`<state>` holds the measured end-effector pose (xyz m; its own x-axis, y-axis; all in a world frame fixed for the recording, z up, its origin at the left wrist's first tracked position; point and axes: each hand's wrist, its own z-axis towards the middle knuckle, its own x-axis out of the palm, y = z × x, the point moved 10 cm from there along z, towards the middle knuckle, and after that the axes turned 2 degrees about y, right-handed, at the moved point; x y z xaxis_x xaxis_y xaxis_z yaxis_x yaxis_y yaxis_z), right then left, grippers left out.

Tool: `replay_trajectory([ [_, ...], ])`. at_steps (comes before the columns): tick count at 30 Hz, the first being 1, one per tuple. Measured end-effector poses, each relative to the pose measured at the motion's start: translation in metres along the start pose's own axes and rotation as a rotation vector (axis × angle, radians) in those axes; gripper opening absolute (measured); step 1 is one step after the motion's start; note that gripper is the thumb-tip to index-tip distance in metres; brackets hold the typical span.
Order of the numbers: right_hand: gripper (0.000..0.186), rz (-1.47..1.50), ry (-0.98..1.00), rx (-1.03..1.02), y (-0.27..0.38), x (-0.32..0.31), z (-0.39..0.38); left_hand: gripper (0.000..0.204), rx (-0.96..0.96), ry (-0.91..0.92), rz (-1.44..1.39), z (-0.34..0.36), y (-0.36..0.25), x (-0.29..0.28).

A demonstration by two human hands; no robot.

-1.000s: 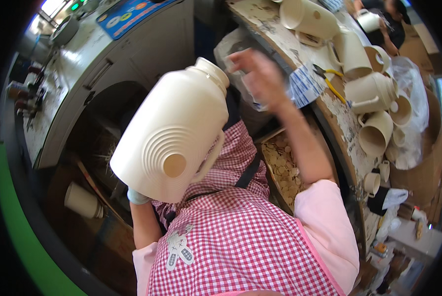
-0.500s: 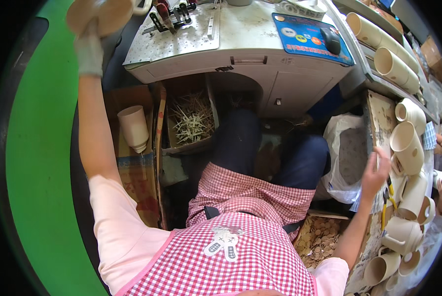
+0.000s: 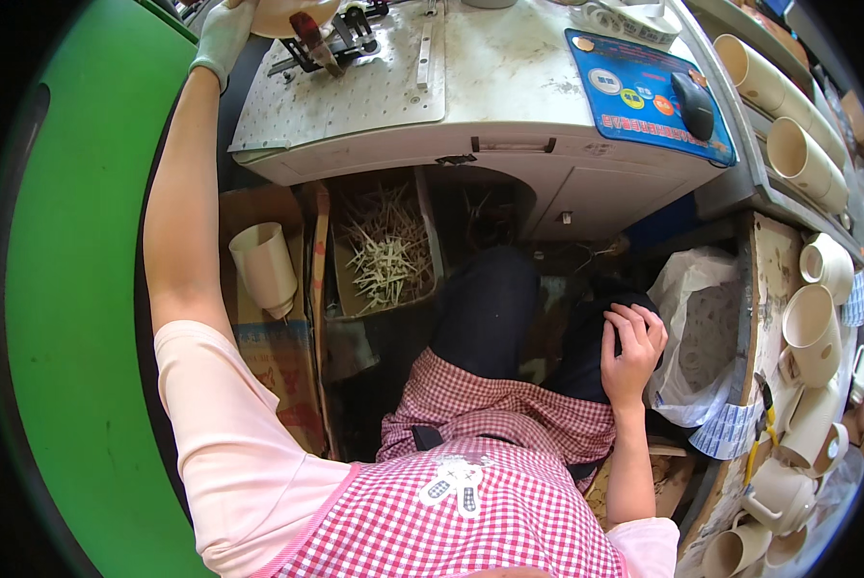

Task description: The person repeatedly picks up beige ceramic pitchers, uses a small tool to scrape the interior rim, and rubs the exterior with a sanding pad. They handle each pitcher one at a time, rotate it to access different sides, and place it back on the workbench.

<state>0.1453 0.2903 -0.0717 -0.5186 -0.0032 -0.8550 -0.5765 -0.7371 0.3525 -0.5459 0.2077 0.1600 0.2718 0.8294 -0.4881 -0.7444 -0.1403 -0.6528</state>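
My left hand (image 3: 224,40), in a pale glove, reaches to the top left. It grips a beige mug (image 3: 292,13) that the upper edge cuts off, so my fingertips are partly out of sight. The mug is beside a black metal fixture (image 3: 355,34) with a reddish-brown piece, on a perforated metal plate (image 3: 374,91). My bare right hand (image 3: 634,345) lies over my dark trouser knee, fingers spread and holding nothing.
Several beige mugs (image 3: 810,328) crowd the bench at right, near yellow-handled pliers (image 3: 764,424) and a blue-and-white sheet (image 3: 726,431). A plastic bag (image 3: 692,337) hangs beside. Boxes below hold a beige bottle-shaped vessel (image 3: 263,265) and pale sticks (image 3: 388,250). A mouse (image 3: 692,106) sits on a blue mat.
My left hand has brought the mug rightward and up beside the black fixture. My right hand has moved left from the bench edge to my knee. The whole view has shifted slightly.
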Motion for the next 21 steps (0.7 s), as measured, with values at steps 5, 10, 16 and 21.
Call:
replay_trajectory([
  [5, 0.012, -0.002, -0.005, -0.014, 0.005, 0.005, 0.001, 0.040, -0.203, 0.053, -0.049, -0.018, 0.003, 0.011],
  [10, 0.012, -0.024, -0.022, -0.030, 0.010, 0.004, 0.001, 0.047, -0.177, 0.159, -0.126, -0.038, -0.026, 0.020],
  [16, 0.013, -0.037, -0.016, -0.016, 0.003, 0.002, -0.009, 0.046, -0.013, -0.154, -0.286, -0.124, -0.015, -0.062],
  [21, 0.014, -0.086, -0.027, -0.026, 0.002, 0.001, -0.013, 0.058, -0.430, 0.396, 0.654, -0.297, 0.119, -0.090],
])
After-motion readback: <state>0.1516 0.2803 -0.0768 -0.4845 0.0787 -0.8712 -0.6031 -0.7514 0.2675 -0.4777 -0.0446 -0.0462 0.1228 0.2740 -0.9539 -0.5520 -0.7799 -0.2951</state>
